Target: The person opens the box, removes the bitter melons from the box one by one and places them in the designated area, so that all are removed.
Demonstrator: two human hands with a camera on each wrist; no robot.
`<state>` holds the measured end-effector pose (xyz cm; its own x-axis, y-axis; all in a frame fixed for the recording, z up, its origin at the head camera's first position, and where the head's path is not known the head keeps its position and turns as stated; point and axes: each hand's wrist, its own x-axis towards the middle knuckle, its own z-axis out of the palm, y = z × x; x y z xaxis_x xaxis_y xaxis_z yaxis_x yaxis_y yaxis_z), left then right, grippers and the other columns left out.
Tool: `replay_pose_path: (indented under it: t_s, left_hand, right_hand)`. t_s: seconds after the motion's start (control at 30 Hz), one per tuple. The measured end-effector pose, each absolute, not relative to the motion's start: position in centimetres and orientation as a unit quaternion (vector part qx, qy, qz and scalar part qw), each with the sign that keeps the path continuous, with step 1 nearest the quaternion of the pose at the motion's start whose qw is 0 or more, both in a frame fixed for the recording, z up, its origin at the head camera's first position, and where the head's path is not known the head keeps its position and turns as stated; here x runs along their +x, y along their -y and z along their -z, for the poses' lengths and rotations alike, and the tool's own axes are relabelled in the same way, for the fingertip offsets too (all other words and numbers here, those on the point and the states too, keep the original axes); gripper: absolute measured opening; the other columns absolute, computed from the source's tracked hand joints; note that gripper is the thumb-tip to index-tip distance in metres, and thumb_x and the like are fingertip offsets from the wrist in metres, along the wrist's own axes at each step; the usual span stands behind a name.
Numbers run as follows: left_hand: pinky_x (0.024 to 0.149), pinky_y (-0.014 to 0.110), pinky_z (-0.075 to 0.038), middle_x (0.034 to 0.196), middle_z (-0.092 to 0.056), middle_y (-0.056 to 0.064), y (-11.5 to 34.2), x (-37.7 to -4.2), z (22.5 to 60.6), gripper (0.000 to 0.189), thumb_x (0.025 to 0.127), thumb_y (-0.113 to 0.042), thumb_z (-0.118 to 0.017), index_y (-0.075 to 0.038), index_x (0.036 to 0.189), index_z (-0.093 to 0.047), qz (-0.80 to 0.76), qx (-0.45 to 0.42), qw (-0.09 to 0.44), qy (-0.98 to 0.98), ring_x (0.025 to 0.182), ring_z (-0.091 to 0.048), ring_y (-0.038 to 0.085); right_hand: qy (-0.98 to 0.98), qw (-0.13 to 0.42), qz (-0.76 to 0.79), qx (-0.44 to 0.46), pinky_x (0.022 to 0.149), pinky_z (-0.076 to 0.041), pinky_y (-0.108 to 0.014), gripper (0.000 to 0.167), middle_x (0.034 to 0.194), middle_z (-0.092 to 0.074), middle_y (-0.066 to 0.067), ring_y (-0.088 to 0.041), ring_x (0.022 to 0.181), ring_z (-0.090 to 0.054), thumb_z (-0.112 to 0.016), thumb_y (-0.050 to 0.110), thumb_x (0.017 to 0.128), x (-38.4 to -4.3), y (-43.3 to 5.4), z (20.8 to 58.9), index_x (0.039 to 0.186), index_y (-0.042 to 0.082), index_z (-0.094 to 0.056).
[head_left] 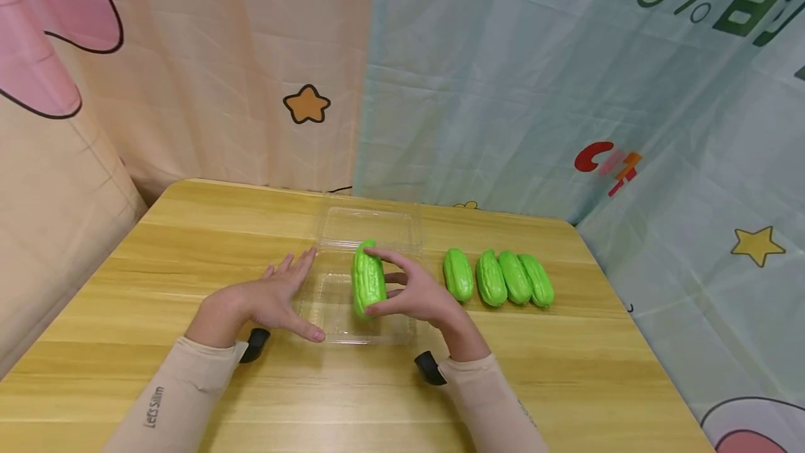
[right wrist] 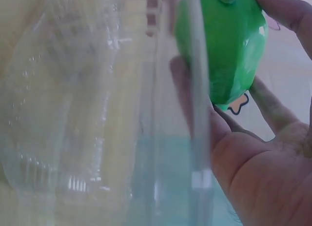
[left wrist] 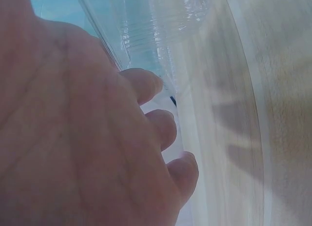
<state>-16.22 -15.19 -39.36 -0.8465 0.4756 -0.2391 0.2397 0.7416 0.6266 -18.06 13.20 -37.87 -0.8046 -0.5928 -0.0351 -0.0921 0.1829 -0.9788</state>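
My right hand [head_left: 423, 292] grips a bright green, ridged bitter melon [head_left: 367, 279] lengthwise, thumb near one end and fingers toward the other. The melon is over the base of a clear plastic clamshell box [head_left: 339, 334], whose lid [head_left: 371, 226] lies folded back. In the right wrist view the green bitter melon [right wrist: 234, 45] shows partly through the clear box wall [right wrist: 197, 138]. My left hand [head_left: 273, 303] is spread at the left side of the box, fingers straight and holding nothing. The left wrist view shows its palm [left wrist: 83, 128] close to the clear plastic.
Several more green bitter melons [head_left: 517, 278] lie in a row on the wooden table [head_left: 597, 369], right of the box. One bitter melon [head_left: 458, 275] sits slightly apart, nearest the right hand. Printed curtains [head_left: 440, 89] hang behind the table.
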Motion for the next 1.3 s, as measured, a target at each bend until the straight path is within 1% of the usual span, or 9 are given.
replay_pose_path:
  t_s: [0.13,0.3,0.57,0.73,0.9,1.03,1.23,1.3]
  left_hand:
    - [0.114,0.067,0.007,0.167,0.011,0.015,15.2,-16.2,39.4,0.148,0.066,-0.059,-0.088,-0.008,0.160,0.014,-0.301,0.194,0.196,-0.913,0.149,0.012,0.045]
    - [0.115,0.066,0.007,0.167,0.013,0.015,15.3,-16.3,39.6,0.148,0.067,-0.059,-0.088,-0.007,0.159,0.015,-0.300,0.196,0.196,-0.913,0.149,0.012,0.045]
    - [0.114,0.066,0.008,0.167,0.014,0.014,15.4,-16.4,39.7,0.148,0.067,-0.059,-0.088,-0.007,0.159,0.016,-0.301,0.198,0.196,-0.912,0.149,0.013,0.045]
    - [0.115,0.066,0.008,0.167,0.013,0.013,15.4,-16.3,39.7,0.148,0.067,-0.059,-0.088,-0.009,0.159,0.016,-0.303,0.197,0.198,-0.911,0.149,0.012,0.044]
    - [0.115,0.066,0.008,0.167,0.013,0.013,15.3,-16.4,39.7,0.148,0.067,-0.059,-0.088,-0.011,0.159,0.017,-0.302,0.193,0.201,-0.912,0.149,0.012,0.044]
    - [0.114,0.066,0.007,0.167,0.013,0.013,15.3,-16.4,39.7,0.148,0.067,-0.059,-0.088,-0.012,0.159,0.017,-0.301,0.194,0.199,-0.912,0.149,0.012,0.044]
    - [0.113,0.069,0.007,0.167,0.013,0.014,15.3,-16.5,39.8,0.147,0.067,-0.058,-0.088,-0.013,0.160,0.017,-0.307,0.192,0.204,-0.910,0.149,0.013,0.044]
    - [0.112,0.070,0.007,0.166,0.013,0.016,15.3,-16.4,39.8,0.148,0.067,-0.058,-0.089,-0.013,0.160,0.017,-0.309,0.190,0.206,-0.909,0.149,0.014,0.044]
  right_hand:
    - [-0.738,0.206,0.600,-0.230,0.089,-0.057,-0.042,0.090,0.153,-0.038,-0.006,-0.034,0.125,-0.055,-0.085,-0.003,0.075,-18.2,-14.1,37.8,0.152,0.022,-0.046]
    - [-0.750,0.185,0.593,-0.225,0.087,-0.057,-0.042,0.085,0.152,-0.039,-0.005,-0.036,0.124,-0.055,-0.087,0.002,0.076,-18.3,-15.0,38.0,0.150,0.021,-0.048]
    - [-0.768,0.170,0.579,-0.215,0.085,-0.058,-0.042,0.082,0.150,-0.043,-0.006,-0.035,0.121,-0.057,-0.087,0.003,0.077,-18.2,-16.6,38.1,0.148,0.021,-0.051]
    - [-0.767,0.176,0.581,-0.206,0.084,-0.058,-0.043,0.082,0.150,-0.042,-0.010,-0.035,0.123,-0.056,-0.086,0.003,0.078,-17.8,-17.9,37.9,0.149,0.021,-0.050]
    - [-0.754,0.186,0.591,-0.219,0.083,-0.058,-0.045,0.082,0.149,-0.041,-0.013,-0.036,0.122,-0.056,-0.084,0.000,0.078,-17.6,-19.1,37.7,0.150,0.017,-0.048]
    - [-0.753,0.182,0.587,-0.233,0.083,-0.058,-0.045,0.082,0.149,-0.041,-0.014,-0.036,0.121,-0.057,-0.084,-0.001,0.077,-17.5,-20.1,37.7,0.149,0.013,-0.047]
    - [-0.755,0.191,0.581,-0.235,0.084,-0.058,-0.045,0.083,0.150,-0.041,-0.011,-0.038,0.123,-0.054,-0.085,0.000,0.078,-17.3,-21.9,37.6,0.149,0.015,-0.047]
    - [-0.761,0.191,0.574,-0.235,0.087,-0.056,-0.047,0.083,0.153,-0.039,-0.009,-0.039,0.127,-0.050,-0.086,0.002,0.078,-17.2,-22.5,37.5,0.150,0.016,-0.047]
